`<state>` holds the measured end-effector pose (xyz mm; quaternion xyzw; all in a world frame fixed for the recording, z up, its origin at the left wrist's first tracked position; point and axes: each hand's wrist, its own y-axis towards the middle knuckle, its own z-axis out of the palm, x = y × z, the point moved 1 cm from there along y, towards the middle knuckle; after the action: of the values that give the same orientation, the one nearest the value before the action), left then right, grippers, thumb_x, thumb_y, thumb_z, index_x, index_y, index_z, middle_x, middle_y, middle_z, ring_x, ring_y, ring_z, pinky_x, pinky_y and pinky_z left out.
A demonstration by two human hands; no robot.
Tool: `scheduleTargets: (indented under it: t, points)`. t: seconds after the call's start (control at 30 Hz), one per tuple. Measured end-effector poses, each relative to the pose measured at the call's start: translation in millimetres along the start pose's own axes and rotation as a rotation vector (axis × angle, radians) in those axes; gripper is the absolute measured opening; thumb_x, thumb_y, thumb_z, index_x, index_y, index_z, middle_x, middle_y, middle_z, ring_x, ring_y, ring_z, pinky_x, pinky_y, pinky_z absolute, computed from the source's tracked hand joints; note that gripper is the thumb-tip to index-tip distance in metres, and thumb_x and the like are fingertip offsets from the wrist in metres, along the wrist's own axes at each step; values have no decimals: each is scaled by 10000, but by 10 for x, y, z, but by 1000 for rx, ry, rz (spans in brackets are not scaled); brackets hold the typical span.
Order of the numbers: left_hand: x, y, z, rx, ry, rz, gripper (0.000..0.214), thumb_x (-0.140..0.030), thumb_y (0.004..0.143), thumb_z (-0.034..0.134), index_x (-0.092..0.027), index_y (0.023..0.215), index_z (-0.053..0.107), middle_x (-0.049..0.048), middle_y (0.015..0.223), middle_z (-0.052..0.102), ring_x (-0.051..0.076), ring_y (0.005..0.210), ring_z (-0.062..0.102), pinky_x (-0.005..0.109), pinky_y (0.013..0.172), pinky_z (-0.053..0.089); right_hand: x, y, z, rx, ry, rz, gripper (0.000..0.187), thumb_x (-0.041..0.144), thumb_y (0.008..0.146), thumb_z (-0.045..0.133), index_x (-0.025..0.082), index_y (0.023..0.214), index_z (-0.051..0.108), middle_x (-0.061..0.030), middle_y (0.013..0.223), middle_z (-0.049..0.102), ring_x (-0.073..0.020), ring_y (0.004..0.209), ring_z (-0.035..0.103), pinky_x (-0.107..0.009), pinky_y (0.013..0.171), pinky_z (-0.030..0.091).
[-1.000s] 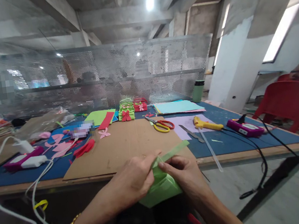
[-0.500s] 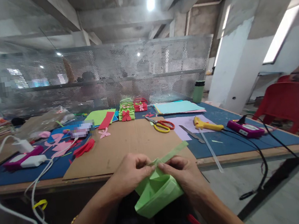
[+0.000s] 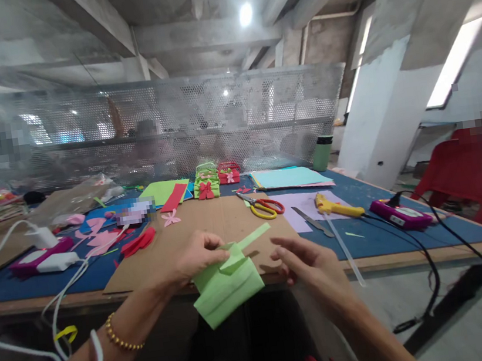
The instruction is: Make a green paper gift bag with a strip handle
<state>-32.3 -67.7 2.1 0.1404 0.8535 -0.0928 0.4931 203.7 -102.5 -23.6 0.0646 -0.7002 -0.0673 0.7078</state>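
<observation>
Left grip: at the left hand (image 3: 201,254) I recorded thumb and fingers pinched together on the upper left of the green piece (image 3: 229,294), which hung tilted in the air before the near edge of the table (image 3: 377,239). That corner hold, I judged, left the broad folded face and the narrow projecting strip unobstructed. Right grip: at the right hand (image 3: 308,257) I noted fingers loosely curled and parted, nothing visible between them, just beside the piece but not touching it; probably spaced so as to leave it room to turn.

Cardboard (image 3: 211,223) lay behind the piece, presumably as a work mat. On its right side I found scissors (image 3: 266,208), handles nearer me, likely for quick pickup. A yellow glue gun (image 3: 337,207) rested partly on a lilac sheet (image 3: 293,221), perhaps to shield the surface.
</observation>
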Motion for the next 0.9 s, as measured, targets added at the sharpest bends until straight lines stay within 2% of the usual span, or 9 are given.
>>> scheduleTargets:
  t: [0.07,0.2,0.33,0.37,0.43,0.5,0.63,0.77,0.9]
  points:
    - [5,90,-131,-7,84,-19,248,-387,659,657,-178,573,554,-52,549,441,102,528,373,228,491,226,49,15,-182,-66,-135,-124,486,557,753,762,155,1025,756,-53,799,737,-131,570,608,-237,500,480]
    - [25,262,-290,17,217,-52,265,-332,603,663,-188,473,482,-61,482,357,97,499,316,241,484,167,182,165,-722,-241,-764,-412,429,525,930,541,161,988,760,-75,854,764,-175,647,678,-284,606,547]
    - [134,426,-325,54,281,-45,268,-363,588,667,-193,479,492,-60,468,374,102,484,325,245,484,158,281,513,-1366,-465,-1119,-403,396,412,966,472,132,1021,747,-138,951,757,-262,830,690,-386,771,527]
    - [170,466,-328,57,290,-38,274,-383,600,659,-193,488,497,-59,468,378,105,484,333,243,485,158,284,609,-1503,-477,-1209,-382,358,360,972,472,131,1003,745,-153,986,747,-277,895,680,-405,818,513]
    - [239,540,-335,67,304,-19,289,-417,632,651,-188,516,518,-57,478,393,109,495,355,238,489,168,254,798,-1721,-418,-1372,-326,271,295,980,515,136,983,734,-144,1027,727,-266,977,662,-417,883,505]
    - [289,597,-348,87,318,6,307,-437,658,666,-180,546,542,-56,501,417,111,515,382,232,494,194,185,976,-1864,-331,-1496,-272,219,311,976,591,157,1099,686,-101,1139,690,-239,1045,647,-443,926,514]
    - [344,653,-393,123,373,28,310,-420,766,709,-155,643,604,-42,609,516,116,571,465,225,515,306,4,1335,-1998,-171,-1619,-185,324,346,967,632,174,1241,613,-92,1274,627,-243,1091,642,-467,917,546]
    - [384,679,-421,152,446,-12,280,-397,936,640,-130,1014,663,30,980,669,190,828,652,334,717,555,-152,1638,-2068,-64,-1625,-118,335,334,969,632,170,1260,602,-93,1264,631,-236,1062,655,-451,888,564]
    - [411,702,-398,173,488,-38,344,-376,952,629,-147,1208,626,72,1212,643,265,1033,654,435,863,572,-226,1746,-2109,-52,-1562,-80,326,332,970,631,165,1249,609,-99,1256,634,-232,1054,657,-440,886,565]
